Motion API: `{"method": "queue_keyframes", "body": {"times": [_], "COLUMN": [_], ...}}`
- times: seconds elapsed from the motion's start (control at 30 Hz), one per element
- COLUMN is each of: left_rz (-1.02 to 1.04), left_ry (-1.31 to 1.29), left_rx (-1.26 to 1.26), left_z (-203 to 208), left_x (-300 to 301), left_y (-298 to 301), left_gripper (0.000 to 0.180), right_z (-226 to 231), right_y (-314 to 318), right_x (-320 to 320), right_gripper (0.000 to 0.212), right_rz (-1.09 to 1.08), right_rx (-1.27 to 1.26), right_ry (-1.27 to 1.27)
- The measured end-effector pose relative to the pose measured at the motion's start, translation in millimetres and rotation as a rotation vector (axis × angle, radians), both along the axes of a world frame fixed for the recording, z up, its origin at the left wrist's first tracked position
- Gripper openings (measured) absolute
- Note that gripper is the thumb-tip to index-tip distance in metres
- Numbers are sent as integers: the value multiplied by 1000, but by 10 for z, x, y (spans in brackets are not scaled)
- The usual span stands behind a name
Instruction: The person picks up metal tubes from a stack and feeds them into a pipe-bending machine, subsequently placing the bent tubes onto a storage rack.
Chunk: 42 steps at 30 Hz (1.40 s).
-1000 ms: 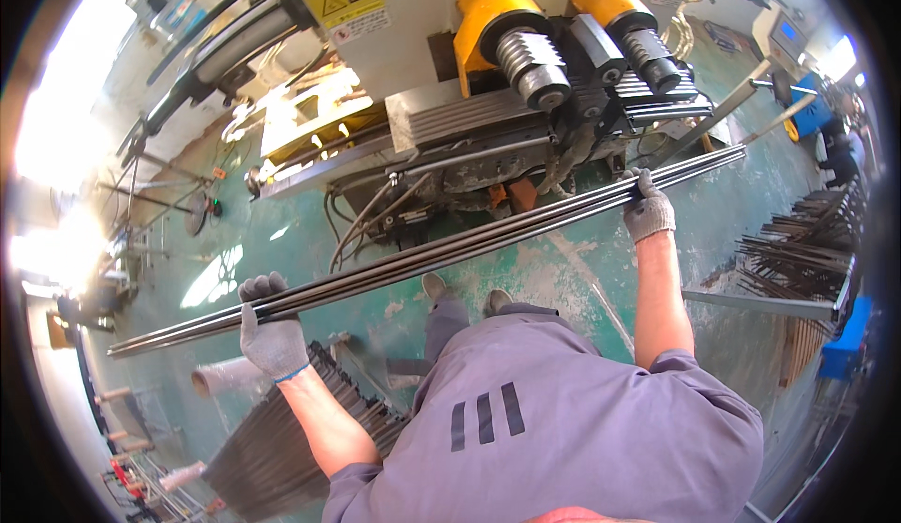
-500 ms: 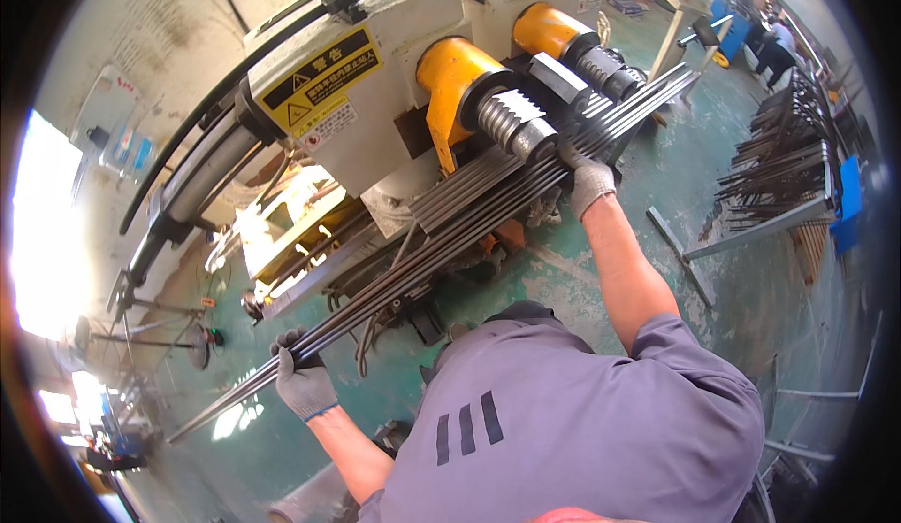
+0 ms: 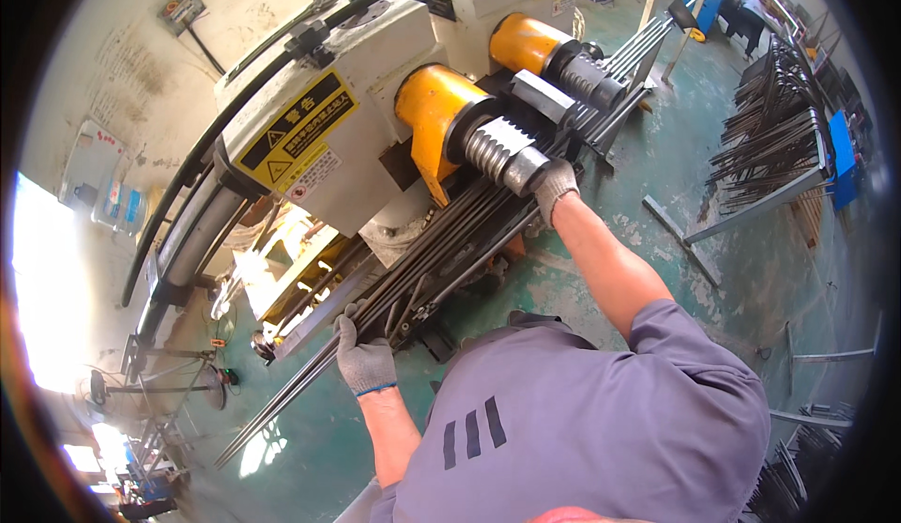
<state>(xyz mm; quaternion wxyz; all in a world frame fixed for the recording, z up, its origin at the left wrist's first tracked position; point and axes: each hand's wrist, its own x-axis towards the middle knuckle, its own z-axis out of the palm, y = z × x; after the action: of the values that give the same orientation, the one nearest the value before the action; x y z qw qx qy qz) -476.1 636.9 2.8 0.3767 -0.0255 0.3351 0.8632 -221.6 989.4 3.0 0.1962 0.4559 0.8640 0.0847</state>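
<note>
A bundle of long, thin dark metal rods runs aslant from the lower left up along the machine's front. My left hand, in a grey knitted glove, is closed about the rods near their lower part, its thumb pointing up. At the end of the front threaded metal cylinder is my right hand, gloved as well. Its fingers go behind the cylinder's end toward the rods and are mostly hidden, so their grip does not show. Beneath the two cylinders, the rods lie against the machine.
The pale machine carries yellow warning labels and orange housings. To the right, a metal rack holds many dark rods. A loose metal bar lies on the green floor. Another person bends at the far right.
The rods have moved in toward the machine, under the cylinders. My left hand has shifted right and up; my right hand has come slightly left and down to the cylinder's end. The view has shifted slightly.
</note>
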Motion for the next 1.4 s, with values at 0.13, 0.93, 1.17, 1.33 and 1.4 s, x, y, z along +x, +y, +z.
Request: {"method": "queue_keyframes", "body": {"times": [0.13,0.93,1.17,1.33,1.4], "left_rz": [5,273,335,168,133], "left_ry": [-126,-87,-87,-98,-203], "left_rx": [20,77,-88,-78,-140], "left_z": [-16,-163,-167,-147,-127], "left_x": [-102,-170,-43,418,409], "left_y": [32,101,288,767,774], "left_gripper": [32,35,27,31,35], "right_z": [9,4,-643,-877,-793], "right_y": [-5,-464,-562,-507,-544], "right_x": [59,443,849,833,738], "right_gripper": [30,24,30,29,31], "right_rz": [-3,-1072,-1111,-1048,-1017], "right_rx": [56,-863,-957,-1025,-1063], "right_ry": [-21,2038,1891,1831,1794]}}
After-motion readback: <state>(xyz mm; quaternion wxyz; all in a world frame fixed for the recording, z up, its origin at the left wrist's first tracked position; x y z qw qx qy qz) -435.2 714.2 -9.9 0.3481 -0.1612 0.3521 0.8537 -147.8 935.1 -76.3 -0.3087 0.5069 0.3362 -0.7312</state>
